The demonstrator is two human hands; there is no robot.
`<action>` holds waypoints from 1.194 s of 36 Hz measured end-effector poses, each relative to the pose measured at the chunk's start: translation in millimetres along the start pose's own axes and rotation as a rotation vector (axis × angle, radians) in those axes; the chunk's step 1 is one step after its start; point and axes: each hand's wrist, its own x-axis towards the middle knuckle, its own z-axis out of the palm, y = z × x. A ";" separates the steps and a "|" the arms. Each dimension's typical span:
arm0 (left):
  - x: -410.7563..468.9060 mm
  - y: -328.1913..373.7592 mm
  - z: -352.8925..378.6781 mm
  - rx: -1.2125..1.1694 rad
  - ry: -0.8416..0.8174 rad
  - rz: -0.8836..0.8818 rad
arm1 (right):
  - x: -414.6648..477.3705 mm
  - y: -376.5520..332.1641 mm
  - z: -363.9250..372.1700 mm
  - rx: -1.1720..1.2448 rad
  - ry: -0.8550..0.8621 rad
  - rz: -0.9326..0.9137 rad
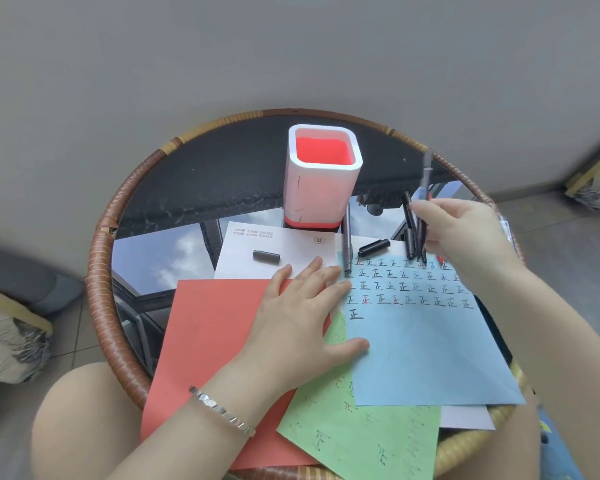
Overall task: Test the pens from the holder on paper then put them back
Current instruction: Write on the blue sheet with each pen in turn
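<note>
Lower centre of the frame: the left hand (302, 317) lies flat with its fingers straight, pressing the blue paper (423, 351) to the bench (96, 271). At right of centre, the right hand (465, 240) has its grip clamped round a bundle of pens (410, 233), tips pointing down toward the sheet. The pens should be light, stiff and smooth (a loose bundle may splay), so hold mid-barrel. A loose pen (347, 244) lies beside the holder (321, 188) at upper centre.

glossy glass table (222, 161), matt paper (430, 358)

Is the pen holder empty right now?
Empty: the pen holder shows only its red inside; the right hand grips several pens.
</note>
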 end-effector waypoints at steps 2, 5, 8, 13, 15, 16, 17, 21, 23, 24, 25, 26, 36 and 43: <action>0.1 0.0 0.5 0.001 0.002 0.001 | -15.9 2.8 -1.8 0.104 0.064 -0.035; 0.0 0.6 0.3 -0.003 0.005 0.001 | -42.4 9.1 -0.5 0.158 0.099 -0.127; 0.5 0.8 0.6 -0.001 0.017 0.002 | -60.9 15.6 7.0 0.154 0.039 -0.147; -0.3 0.8 1.3 -0.007 0.031 0.002 | -69.1 26.6 22.5 0.200 -0.050 -0.052; -0.4 0.8 1.3 -0.013 0.033 -0.002 | -68.3 29.4 26.6 0.198 -0.060 -0.025; -0.4 0.8 1.1 -0.008 0.032 -0.002 | -67.8 30.6 28.6 0.185 -0.046 -0.022; -0.6 0.6 1.3 -0.004 0.030 -0.002 | -67.7 32.2 30.7 0.164 -0.014 -0.026; -0.9 0.7 0.8 -0.005 0.029 -0.004 | -68.9 43.2 38.8 0.067 0.183 -0.058; -0.6 0.7 1.0 -0.003 0.032 -0.001 | -69.9 47.9 41.8 0.027 0.239 -0.075; -0.4 0.6 1.1 -0.010 0.037 -0.001 | -70.2 49.7 42.2 0.009 0.258 -0.078; -0.2 0.5 1.3 -0.021 0.042 -0.003 | -70.0 51.1 41.9 -0.002 0.275 -0.077; -0.2 0.4 1.4 -0.029 0.045 -0.004 | -69.7 52.2 41.4 -0.005 0.288 -0.072; -0.1 1.2 0.4 -0.022 0.039 -0.004 | -69.9 55.2 41.2 -0.057 0.255 -0.107; -0.2 1.1 0.7 -0.024 0.045 -0.003 | -68.8 57.7 41.9 -0.095 0.247 -0.140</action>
